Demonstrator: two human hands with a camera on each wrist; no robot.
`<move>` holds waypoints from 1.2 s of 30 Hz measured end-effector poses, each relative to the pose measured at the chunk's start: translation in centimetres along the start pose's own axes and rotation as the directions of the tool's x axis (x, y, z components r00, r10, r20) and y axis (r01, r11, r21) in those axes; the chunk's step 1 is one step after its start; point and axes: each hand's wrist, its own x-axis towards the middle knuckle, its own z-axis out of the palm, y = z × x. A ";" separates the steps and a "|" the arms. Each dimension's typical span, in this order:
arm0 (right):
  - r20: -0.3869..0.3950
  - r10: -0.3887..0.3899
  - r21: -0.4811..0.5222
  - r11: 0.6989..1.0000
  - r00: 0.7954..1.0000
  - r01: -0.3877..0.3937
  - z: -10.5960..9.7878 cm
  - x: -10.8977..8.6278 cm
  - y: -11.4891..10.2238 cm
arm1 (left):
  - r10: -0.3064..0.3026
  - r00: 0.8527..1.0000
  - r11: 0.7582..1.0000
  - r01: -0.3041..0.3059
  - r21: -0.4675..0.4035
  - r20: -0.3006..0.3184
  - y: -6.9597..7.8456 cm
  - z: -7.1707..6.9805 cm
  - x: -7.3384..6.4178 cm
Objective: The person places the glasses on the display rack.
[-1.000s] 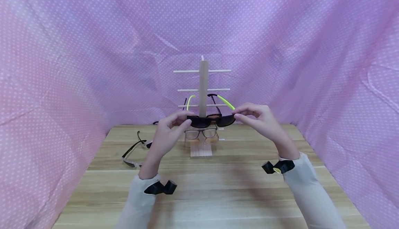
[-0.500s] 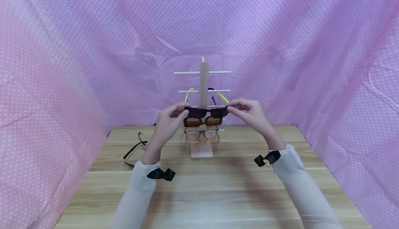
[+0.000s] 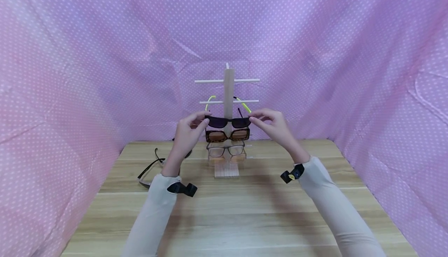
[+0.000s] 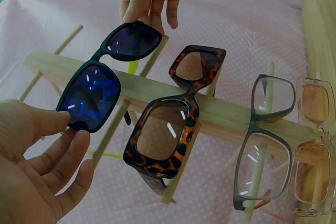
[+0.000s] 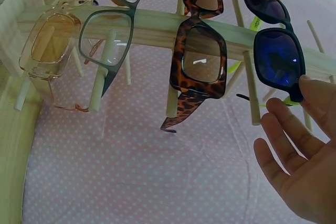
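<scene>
Black sunglasses (image 3: 217,122) with dark blue lenses and yellow-green temples span the post of a wooden display stand (image 3: 228,90). My left hand (image 3: 187,134) pinches their left end between thumb and fingers. At the other end my right hand (image 3: 273,126) pinches the frame corner the same way. The temples point back past the post, near a crossbar. Directly below, tortoiseshell sunglasses (image 4: 157,129) with brown lenses sit on the stand. Under those come grey-framed clear glasses (image 5: 107,38), then clear-framed glasses with orange lenses (image 5: 50,45).
Two bare crossbars (image 3: 246,80) stick out near the top of the stand. On the wooden table (image 3: 224,218), left of the stand, lie glasses with black temples (image 3: 148,169), partly behind my left arm. A pink dotted curtain (image 3: 224,23) surrounds the table at back and sides.
Both hands have carried the black sunglasses forward and up towards the post. The tortoiseshell pair, earlier mostly covered by them, now shows fully below.
</scene>
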 end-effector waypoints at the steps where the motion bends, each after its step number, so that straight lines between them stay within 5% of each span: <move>1: -0.008 -0.001 -0.004 1.000 1.000 0.001 0.1 0.1 0.1 | -0.002 1.000 1.000 0.002 0.002 0.000 -0.1 0.0 0.1; 5: -0.029 0.002 -0.012 1.000 1.000 -0.003 0.4 0.4 0.5 | -0.014 1.000 1.000 0.014 0.001 0.003 0.1 0.1 0.2; 12: -0.021 0.007 0.017 1.000 1.000 -0.006 0.7 0.7 0.8 | -0.033 0.999 0.999 0.032 0.010 0.023 2.8 -0.3 -0.4; 26: -0.003 0.000 -0.008 1.000 1.000 0.000 0.7 1.0 1.3 | -0.036 0.999 0.999 0.036 0.008 0.012 2.9 -0.2 -0.5; 30: -0.011 0.003 -0.002 1.000 1.000 -0.003 0.6 1.0 1.1 | -0.038 0.999 0.999 0.037 0.020 0.012 2.4 -0.1 -0.3; 36: -0.007 0.027 -0.006 1.000 1.000 -0.027 0.7 1.1 1.0 | -0.041 0.999 0.999 0.041 0.025 0.009 -0.7 0.2 0.6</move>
